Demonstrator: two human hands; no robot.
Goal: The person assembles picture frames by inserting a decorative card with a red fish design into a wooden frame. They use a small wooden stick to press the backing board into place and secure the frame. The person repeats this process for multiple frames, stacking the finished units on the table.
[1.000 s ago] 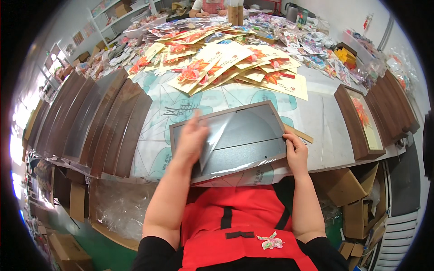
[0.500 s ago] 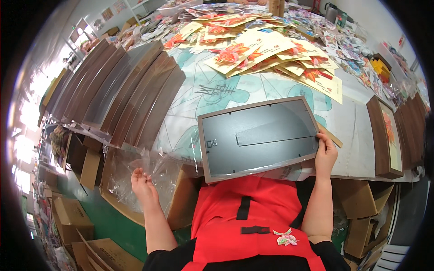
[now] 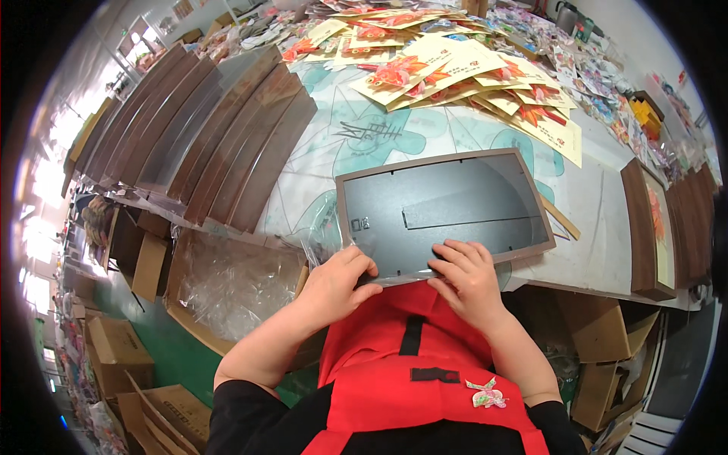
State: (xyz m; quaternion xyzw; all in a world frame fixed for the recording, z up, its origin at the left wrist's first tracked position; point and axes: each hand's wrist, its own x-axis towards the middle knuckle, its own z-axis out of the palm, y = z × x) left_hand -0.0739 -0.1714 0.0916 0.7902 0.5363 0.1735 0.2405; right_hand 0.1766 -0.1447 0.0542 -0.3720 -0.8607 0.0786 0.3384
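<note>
A brown picture frame (image 3: 455,182) lies face down at the table's near edge, its dark backing with a fold-out stand showing. Clear plastic film (image 3: 326,235) covers it and sticks out loose past its left side. At the frame's near left corner, my left hand (image 3: 334,284) has its fingers bent in on the film, thumb and forefinger close together. My right hand (image 3: 470,284) holds the near edge around the middle, fingers over the backing and thumb at the rim. What lies under the frame is hidden.
Brown frames in clear film (image 3: 205,144) stand in a row at the left. Cream cards with red goldfish (image 3: 470,76) are heaped at the back. More frames (image 3: 648,227) stand at the right. A carton of crumpled plastic (image 3: 235,288) sits below the table's left edge. A thin wooden strip (image 3: 561,218) lies behind the frame.
My left hand has come from above the plastic-filled carton to the frame's near left corner. My right hand has moved from the frame's right side to its near edge.
</note>
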